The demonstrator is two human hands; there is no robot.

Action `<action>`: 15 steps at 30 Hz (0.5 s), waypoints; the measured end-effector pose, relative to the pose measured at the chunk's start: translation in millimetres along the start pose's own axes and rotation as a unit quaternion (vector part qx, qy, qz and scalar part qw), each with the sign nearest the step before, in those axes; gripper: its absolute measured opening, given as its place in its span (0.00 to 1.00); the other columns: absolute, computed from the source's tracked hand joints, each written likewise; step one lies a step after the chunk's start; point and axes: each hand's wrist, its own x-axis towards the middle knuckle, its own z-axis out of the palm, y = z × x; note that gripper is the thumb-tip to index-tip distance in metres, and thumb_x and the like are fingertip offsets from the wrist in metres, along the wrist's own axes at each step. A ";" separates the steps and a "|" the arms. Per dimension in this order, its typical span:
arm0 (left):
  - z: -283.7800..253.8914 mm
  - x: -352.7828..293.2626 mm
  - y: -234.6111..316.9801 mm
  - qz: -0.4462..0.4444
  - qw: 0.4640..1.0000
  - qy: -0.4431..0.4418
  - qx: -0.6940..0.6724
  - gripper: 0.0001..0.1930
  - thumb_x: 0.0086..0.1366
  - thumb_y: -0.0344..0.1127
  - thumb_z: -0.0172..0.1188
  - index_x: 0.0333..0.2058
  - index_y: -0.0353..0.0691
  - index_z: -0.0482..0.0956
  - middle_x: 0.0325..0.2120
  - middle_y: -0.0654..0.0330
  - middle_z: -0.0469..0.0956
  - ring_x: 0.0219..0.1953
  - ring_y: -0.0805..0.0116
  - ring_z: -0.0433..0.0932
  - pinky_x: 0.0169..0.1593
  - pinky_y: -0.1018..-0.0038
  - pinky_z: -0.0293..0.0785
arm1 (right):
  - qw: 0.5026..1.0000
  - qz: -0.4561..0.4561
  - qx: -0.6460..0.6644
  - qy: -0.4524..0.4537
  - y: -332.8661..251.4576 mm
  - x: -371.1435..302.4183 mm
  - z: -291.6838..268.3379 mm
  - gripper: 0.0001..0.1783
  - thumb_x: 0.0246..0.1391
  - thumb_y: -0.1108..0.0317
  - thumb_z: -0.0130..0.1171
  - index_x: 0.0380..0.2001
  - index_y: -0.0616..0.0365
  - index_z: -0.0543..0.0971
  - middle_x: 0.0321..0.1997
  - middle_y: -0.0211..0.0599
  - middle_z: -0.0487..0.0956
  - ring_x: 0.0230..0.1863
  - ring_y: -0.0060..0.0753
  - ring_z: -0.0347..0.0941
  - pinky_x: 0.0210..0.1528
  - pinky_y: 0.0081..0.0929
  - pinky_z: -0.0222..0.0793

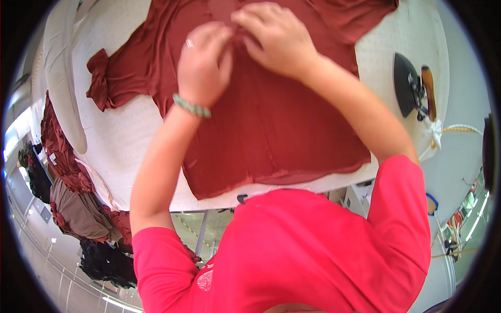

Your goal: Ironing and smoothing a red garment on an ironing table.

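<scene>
The dark red garment (271, 125) lay flat beneath both my hands on the white padded table (125, 151), its length running near to far, the hem (284, 176) along the near side and one sleeve (130, 73) spread to the left. My left hand (204, 65) and right hand (279, 41) were over its far middle, angled inward, fingertips just beside each other, the right reaching slightly farther. The fingers were bent, but blur kept me from telling whether they pinched the cloth or merely touched it. The iron (404, 83) sat well to the right, nearer my right hand.
</scene>
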 end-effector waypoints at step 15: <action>-48.3 -237.4 212.6 0.024 0.985 -0.163 -0.056 0.20 0.55 0.35 0.62 0.48 0.38 0.79 0.44 0.57 0.77 0.46 0.60 0.77 0.52 0.62 0.70 | 0.976 0.190 0.019 -0.101 -246.0 -270.5 -88.6 0.21 0.46 0.67 0.68 0.47 0.55 0.80 0.48 0.39 0.77 0.48 0.45 0.75 0.50 0.40 0.71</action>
